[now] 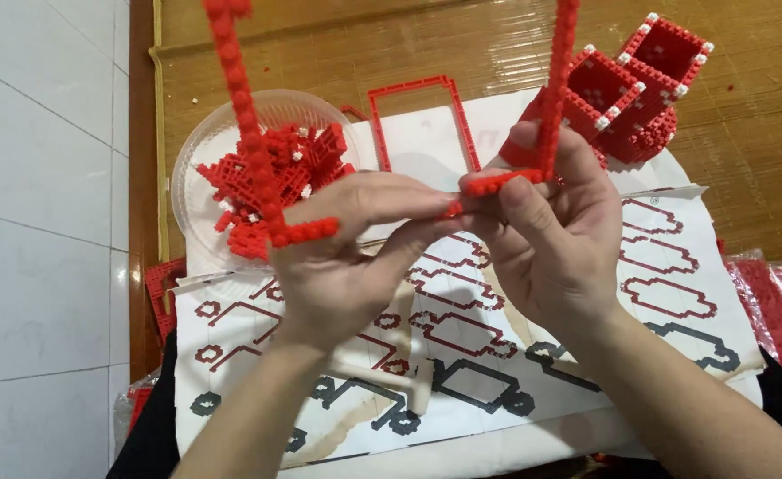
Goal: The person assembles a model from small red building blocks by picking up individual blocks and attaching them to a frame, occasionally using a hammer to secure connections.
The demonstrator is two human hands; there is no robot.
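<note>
Together, both hands [435, 239] pinch a red brick frame [391, 200].

Left hand [338, 257], right hand [551, 239] raised — fingertips pinched, meeting.

A domestic hobby setting, apparently a home floor: white glazed tiles [36, 222] adjoin a woven bamboo mat [763, 160] with cloth edging. On the mat lie printed paper build diagrams [675, 257], a clear plastic bowl [198, 151] of small red bricks [298, 164], and partly built red brick boxes [644, 84].
</note>
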